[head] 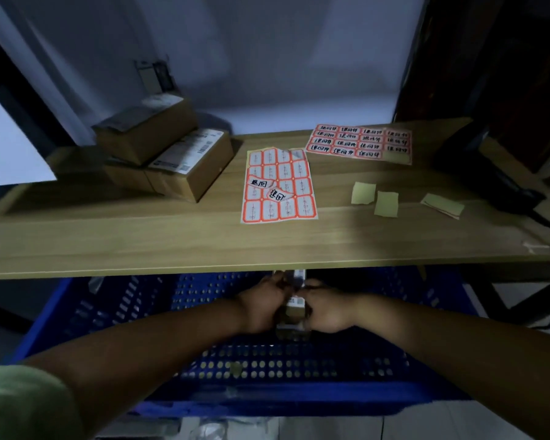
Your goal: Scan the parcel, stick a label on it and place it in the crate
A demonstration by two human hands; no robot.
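A small cardboard parcel (294, 309) is held low inside the blue perforated crate (299, 395), below the table's front edge. My left hand (262, 304) grips its left side and my right hand (326, 311) grips its right side. The hands cover most of the parcel. On the wooden table (140, 239) lies a sheet of red-bordered labels (278, 185) with two labels partly peeled. A second label sheet (359, 141) lies further back. The black scanner (489, 179) rests at the table's right end.
Three cardboard boxes (169, 154) are stacked at the table's back left. Yellow backing scraps (386, 203) lie right of centre. A cable runs from the scanner off the right edge. A white wall stands behind the table.
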